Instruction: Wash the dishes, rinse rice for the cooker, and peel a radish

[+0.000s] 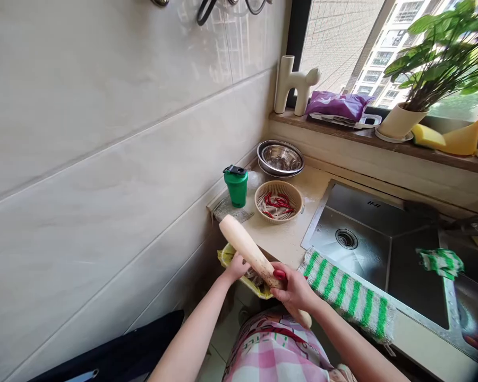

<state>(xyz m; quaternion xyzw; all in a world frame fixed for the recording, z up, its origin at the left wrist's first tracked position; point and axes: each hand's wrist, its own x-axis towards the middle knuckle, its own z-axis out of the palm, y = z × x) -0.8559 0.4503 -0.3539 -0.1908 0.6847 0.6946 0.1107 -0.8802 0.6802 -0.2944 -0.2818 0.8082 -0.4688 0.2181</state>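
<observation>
A long, pale lotus root [241,241] slants across in front of me, smooth at its far end and brown-speckled near the joint. My right hand [292,289] is wrapped around it at that joint, and its lower end sticks out below the hand. Close beside the root's left side is my left hand [237,268], with curled fingers partly hidden behind the root. A small dark spot shows at those fingers; what they hold cannot be made out. Beneath both hands is a bin with a yellow rim [225,255], its contents mostly covered.
On the counter stand a green lidded cup [236,188], a beige basket [258,204] of red chillies and stacked metal bowls [281,159]. A striped green-and-white cloth [348,292] lies along the front edge of the sink [354,265]. Tiled wall [103,212] borders the left.
</observation>
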